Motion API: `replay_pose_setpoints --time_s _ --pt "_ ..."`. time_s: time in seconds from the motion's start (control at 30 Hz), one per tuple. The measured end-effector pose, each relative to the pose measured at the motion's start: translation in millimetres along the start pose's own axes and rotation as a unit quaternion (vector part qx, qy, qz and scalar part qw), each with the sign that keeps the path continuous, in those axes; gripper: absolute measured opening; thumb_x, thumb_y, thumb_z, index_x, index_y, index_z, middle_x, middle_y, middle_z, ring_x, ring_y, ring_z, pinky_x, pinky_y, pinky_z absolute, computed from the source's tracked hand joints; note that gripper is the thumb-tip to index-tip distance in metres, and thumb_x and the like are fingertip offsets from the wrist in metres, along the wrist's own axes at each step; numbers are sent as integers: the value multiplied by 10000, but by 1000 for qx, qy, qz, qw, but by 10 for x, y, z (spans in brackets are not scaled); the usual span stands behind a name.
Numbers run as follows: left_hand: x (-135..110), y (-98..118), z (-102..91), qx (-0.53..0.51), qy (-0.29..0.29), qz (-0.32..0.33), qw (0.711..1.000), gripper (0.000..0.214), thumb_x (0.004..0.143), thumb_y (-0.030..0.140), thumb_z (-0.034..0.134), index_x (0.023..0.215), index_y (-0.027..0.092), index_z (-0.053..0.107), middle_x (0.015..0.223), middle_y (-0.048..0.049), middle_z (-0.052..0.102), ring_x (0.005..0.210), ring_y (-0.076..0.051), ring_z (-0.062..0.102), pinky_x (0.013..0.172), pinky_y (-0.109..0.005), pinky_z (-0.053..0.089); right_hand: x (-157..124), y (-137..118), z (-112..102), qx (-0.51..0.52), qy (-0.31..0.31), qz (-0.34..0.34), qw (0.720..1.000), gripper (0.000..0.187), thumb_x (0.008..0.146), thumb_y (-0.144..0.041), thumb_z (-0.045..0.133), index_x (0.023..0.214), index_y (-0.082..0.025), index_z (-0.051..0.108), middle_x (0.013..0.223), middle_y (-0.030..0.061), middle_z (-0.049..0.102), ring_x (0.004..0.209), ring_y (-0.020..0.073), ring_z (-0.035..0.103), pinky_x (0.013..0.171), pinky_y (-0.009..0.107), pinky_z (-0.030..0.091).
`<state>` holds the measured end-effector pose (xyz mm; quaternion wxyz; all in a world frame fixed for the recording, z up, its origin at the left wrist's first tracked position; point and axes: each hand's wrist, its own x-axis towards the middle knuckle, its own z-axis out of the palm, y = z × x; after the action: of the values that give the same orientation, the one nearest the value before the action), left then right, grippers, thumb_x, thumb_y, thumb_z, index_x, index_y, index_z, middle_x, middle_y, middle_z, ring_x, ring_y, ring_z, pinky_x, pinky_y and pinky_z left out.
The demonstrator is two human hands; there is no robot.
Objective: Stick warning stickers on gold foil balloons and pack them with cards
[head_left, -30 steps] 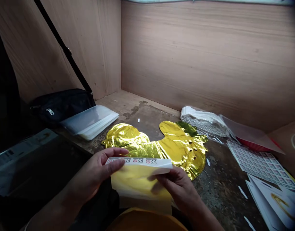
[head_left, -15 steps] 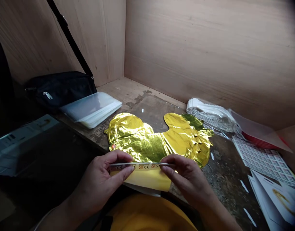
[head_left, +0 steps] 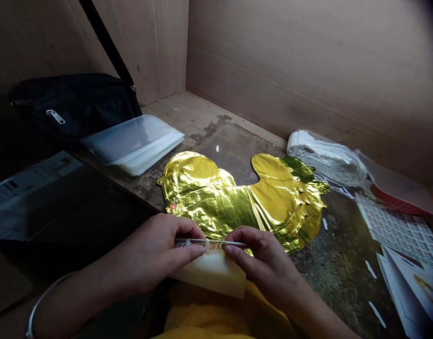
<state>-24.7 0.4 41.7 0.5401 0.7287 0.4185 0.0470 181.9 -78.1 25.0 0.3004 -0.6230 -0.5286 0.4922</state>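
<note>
Wooden walls (head_left: 308,61) meet behind a scuffed tabletop (head_left: 235,143) bearing gold foil (head_left: 216,205).

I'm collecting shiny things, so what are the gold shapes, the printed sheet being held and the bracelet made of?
Gold shapes: probably thin foil, mirror-shiny; they look crinkled and throw bright glints.
Printed sheet: maybe thin plastic, smooth and milky, as yellow seems to show through; I can't be sure.
Bracelet: likely metal, smooth and silvery, gleaming along its curve.

Gold foil pieces (head_left: 216,207) — glossy, crinkled, metallic, held printed pouch (head_left: 216,273) in smooth plastic-looking film, clear glossy plastic sleeves (head_left: 138,139), matt-looking dark cloth bag (head_left: 89,106), shiny metal bangle (head_left: 33,310), grained matt wooden wall (head_left: 290,61), worn tabletop (head_left: 233,143) — rough and scuffed
</note>
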Motion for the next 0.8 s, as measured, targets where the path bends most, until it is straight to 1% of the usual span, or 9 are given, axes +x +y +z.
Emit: replay_pose_setpoints --time_s 0.07,0.13,0.2,0.3,0.37,0.5,0.6,0.7,0.8 --pt "26 -33 -31 -56 -43 -33 997 238 827 396 587 893 214 724 818 7 704 798 -194 645 653 -233 462 24 7 25 6 -3 16 1000 160 823 -303 624 763 -159 663 707 6 626 664 129 534 591 217 408" --pt "27 -66 -48 -38 -52 -24 998 225 825 389 592 900 229 732 820 11 708 792 -191 641 663 -235 453 48 10 47 16 -7 31 999 162 816 -307 630 767 -155 660 709 8 624 660 129 528 577 214 402" --pt "15 -102 -56 47 -7 19 999 188 832 363 602 917 267 739 850 13 725 837 -203 638 722 -260 444 73 7 69 27 -10 44 999 176 818 -320 628 768 -153 656 709 11 617 653 128 519 565 214 396" --pt "9 -169 -54 170 81 107 976 147 835 363 621 914 307 732 863 23 736 851 -215 624 809 -309 411 107 -7 104 22 -8 45 999 209 824 -352 622 759 -157 655 696 16 615 639 130 517 554 216 399" --pt "28 -217 -44 177 85 119 973 127 841 363 611 865 303 721 817 29 726 798 -204 622 766 -301 408 123 -14 126 13 -4 37 999 217 822 -368 624 759 -164 660 690 18 623 638 135 525 548 216 405" --pt "98 -293 -15 50 21 33 998 168 846 381 584 871 284 719 836 29 717 776 -184 637 651 -248 422 140 7 159 28 -16 54 998 231 817 -388 633 772 -164 663 700 19 630 640 134 531 544 212 410" --pt "125 -339 18 -75 -25 -37 996 216 838 415 579 897 259 717 837 27 706 774 -181 629 633 -231 438 140 30 156 32 -32 73 996 231 841 -387 617 800 -164 657 708 19 632 633 133 544 530 210 418" --pt "116 -381 55 -124 -43 -70 989 246 832 437 577 870 236 714 775 27 675 716 -166 587 586 -220 417 139 1 120 -84 23 -28 996 166 868 -332 601 917 -184 658 838 45 661 738 161 597 614 241 476" --pt "101 -408 82 -139 -46 -73 986 262 841 438 568 864 221 712 760 25 659 689 -152 561 567 -215 398 154 -63 87 -232 76 -191 951 177 867 -249 613 1034 -202 653 1001 79 645 913 198 594 766 301 492"
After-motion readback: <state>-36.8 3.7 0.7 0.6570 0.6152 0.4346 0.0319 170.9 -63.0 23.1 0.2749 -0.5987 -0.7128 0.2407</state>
